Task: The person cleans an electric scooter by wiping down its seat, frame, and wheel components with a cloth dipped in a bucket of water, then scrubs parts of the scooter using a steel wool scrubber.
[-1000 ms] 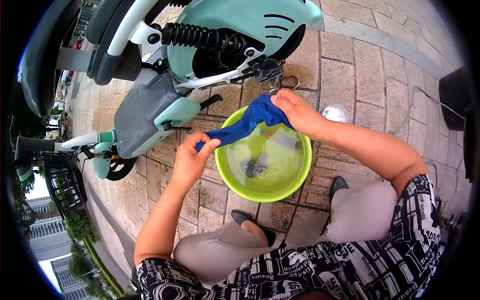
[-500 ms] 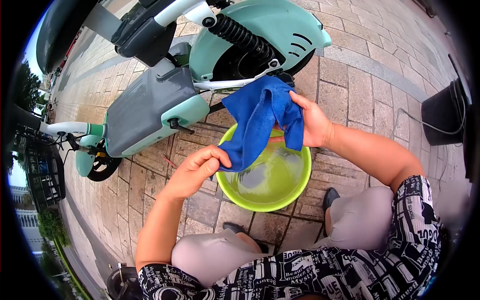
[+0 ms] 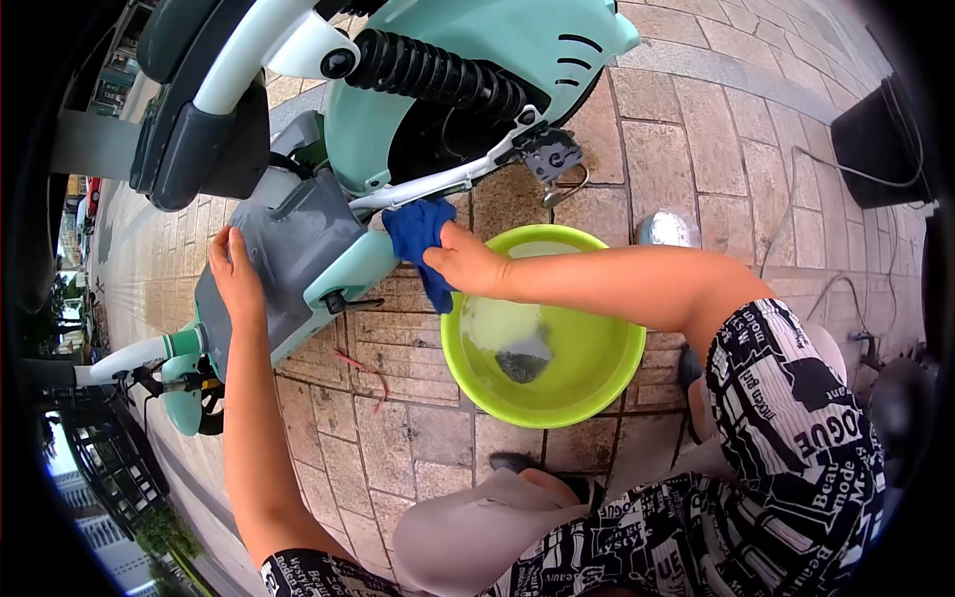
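A blue cloth (image 3: 415, 234) is bunched in my right hand (image 3: 466, 261), up against the teal side of the scooter (image 3: 368, 261) near its white frame tube. My left hand (image 3: 237, 274) lies with fingers extended on the grey footboard (image 3: 298, 234) and holds nothing. Below my right forearm, the lime-green basin (image 3: 545, 418) holds water, with a dark shape showing in it that I cannot make out.
A metal bowl-like object (image 3: 669, 230) rests on the paving right of the basin. Farther right is a black bucket (image 3: 875, 144) with a hose or cable (image 3: 793, 204) by it. The scooter's pedal (image 3: 553, 156) juts out above the basin.
The cloth was stretched between both hands over the basin. My left hand has let go and moved to the footboard, while my right hand has carried the cloth left to the scooter's side.
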The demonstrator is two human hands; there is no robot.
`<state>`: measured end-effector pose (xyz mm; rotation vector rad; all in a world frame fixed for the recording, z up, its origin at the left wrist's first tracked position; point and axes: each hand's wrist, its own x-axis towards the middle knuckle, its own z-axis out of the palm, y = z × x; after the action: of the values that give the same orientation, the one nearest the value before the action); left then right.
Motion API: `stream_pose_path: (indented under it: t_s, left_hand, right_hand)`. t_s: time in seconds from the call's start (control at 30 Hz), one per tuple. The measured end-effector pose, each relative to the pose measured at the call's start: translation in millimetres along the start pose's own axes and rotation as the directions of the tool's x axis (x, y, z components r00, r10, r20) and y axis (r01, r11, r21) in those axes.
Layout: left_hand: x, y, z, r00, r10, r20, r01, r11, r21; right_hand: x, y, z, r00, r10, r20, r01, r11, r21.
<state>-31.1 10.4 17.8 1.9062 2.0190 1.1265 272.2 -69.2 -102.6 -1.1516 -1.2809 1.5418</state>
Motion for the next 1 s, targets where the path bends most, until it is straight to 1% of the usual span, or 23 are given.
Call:
stream_pose_path:
  t_s: [0.03, 0.07, 0.1, 0.13, 0.17, 0.23, 0.27, 0.3, 0.37, 0.4, 0.5, 0.53, 0.57, 0.6, 0.63, 0.67, 0.7, 0.77, 0.8, 0.83, 0.9, 0.93, 1.0]
  left_hand:
    - [3.6, -3.7, 11.3, 1.000, 0.008, 0.015, -0.008, 1.000, 0.001]
    - [0.6, -8.9, 22.1, 0.992, -0.122, 0.012, 0.122, 0.992, -0.014]
    - [-3.6, -10.4, 29.2, 0.967, -0.253, 0.008, 0.254, 0.967, -0.025]
    - [-5.0, -14.1, 29.4, 0.961, -0.260, 0.092, 0.274, 0.934, -0.230]
    - [-5.6, -16.7, 30.8, 0.960, -0.258, 0.110, 0.276, 0.938, -0.209]
    - [-9.2, -10.8, 26.2, 0.930, -0.318, 0.186, 0.364, 0.869, -0.335]
    - [-9.1, -14.7, 25.5, 0.957, -0.250, 0.147, 0.280, 0.927, -0.249]
    - [-10.9, -7.8, 25.7, 0.941, -0.303, 0.154, 0.335, 0.902, -0.273]
    - [-10.9, -15.6, 24.7, 0.935, -0.312, 0.168, 0.349, 0.891, -0.290]
    - [-11.4, -9.3, 24.2, 0.935, -0.308, 0.174, 0.347, 0.896, -0.277]
    - [-13.6, 2.3, 24.3, 0.922, -0.334, 0.194, 0.377, 0.888, -0.265]
    - [-13.2, -1.3, 24.9, 0.921, -0.338, 0.193, 0.382, 0.879, -0.285]
    - [-12.9, -4.3, 24.9, 0.919, -0.343, 0.197, 0.390, 0.870, -0.303]
    - [-12.9, -2.3, 24.4, 0.913, -0.361, 0.191, 0.403, 0.875, -0.270]
    - [-12.6, 0.1, 24.1, 0.912, -0.362, 0.194, 0.403, 0.878, -0.259]
    - [-13.0, 2.2, 24.4, 0.913, -0.348, 0.214, 0.398, 0.875, -0.275]
    - [-13.6, 3.2, 24.0, 0.913, -0.335, 0.231, 0.394, 0.871, -0.292]
    - [-12.3, -1.3, 24.7, 0.917, -0.333, 0.220, 0.388, 0.872, -0.297]
    - [-13.0, -1.8, 25.2, 0.921, -0.326, 0.213, 0.381, 0.867, -0.320]
    - [-14.2, -1.3, 24.3, 0.920, -0.331, 0.209, 0.384, 0.866, -0.320]
    - [-12.6, 0.9, 25.5, 0.900, -0.380, 0.215, 0.432, 0.844, -0.318]
    - [-11.7, -1.9, 24.6, 0.901, -0.377, 0.215, 0.430, 0.843, -0.323]
    - [-11.7, -9.6, 23.5, 0.918, -0.341, 0.202, 0.389, 0.872, -0.297]
  right_hand:
    - [4.5, -0.7, 5.7, 0.995, -0.095, -0.031, 0.090, 0.987, -0.132]
    - [14.4, 6.7, 11.4, 0.995, -0.087, -0.043, 0.081, 0.989, -0.120]
    - [25.7, 18.3, 17.2, 0.984, -0.172, -0.034, 0.159, 0.958, -0.240]
    - [34.9, 23.2, 21.4, 0.967, -0.254, -0.015, 0.233, 0.907, -0.350]
    - [41.9, 28.3, 23.3, 0.970, -0.240, -0.028, 0.218, 0.918, -0.331]
    - [55.2, 20.4, 23.1, 0.961, -0.242, 0.136, 0.276, 0.769, -0.577]
    - [62.5, 13.2, 17.1, 0.969, -0.121, 0.216, 0.231, 0.760, -0.608]
    - [67.3, 9.2, 14.9, 0.968, -0.131, 0.215, 0.235, 0.772, -0.591]
    - [71.0, 4.9, 11.0, 0.943, -0.100, 0.319, 0.294, 0.699, -0.651]
    - [73.7, 2.1, 8.8, 0.932, -0.050, 0.359, 0.295, 0.679, -0.673]
    - [80.1, 1.6, 9.4, 0.948, -0.056, 0.313, 0.253, 0.730, -0.635]
    - [76.5, -25.2, -1.5, 0.915, 0.241, 0.324, -0.078, 0.893, -0.444]
    - [81.9, -9.2, 6.4, 0.915, 0.241, 0.322, -0.085, 0.898, -0.431]
    - [90.3, 18.4, 20.6, 0.965, 0.067, 0.254, 0.064, 0.878, -0.474]
    - [94.7, 22.9, 26.1, 0.974, -0.118, 0.194, 0.205, 0.824, -0.528]
    - [99.5, 28.7, 27.3, 0.979, -0.171, 0.114, 0.201, 0.915, -0.349]
    - [99.6, 23.9, 25.8, 0.978, -0.170, 0.120, 0.201, 0.918, -0.340]
    - [97.8, 12.5, 25.4, 0.985, -0.164, 0.053, 0.171, 0.900, -0.402]
    - [100.2, 16.3, 25.8, 0.973, -0.219, 0.075, 0.230, 0.872, -0.431]
    - [100.0, 19.7, 25.5, 0.975, -0.208, 0.079, 0.223, 0.895, -0.386]
    - [99.6, 19.2, 24.6, 0.990, -0.140, 0.033, 0.143, 0.946, -0.290]
    - [97.4, 20.3, 24.9, 0.989, -0.143, 0.031, 0.146, 0.944, -0.295]
    - [92.2, 21.4, 24.1, 0.976, -0.218, 0.001, 0.197, 0.879, -0.434]
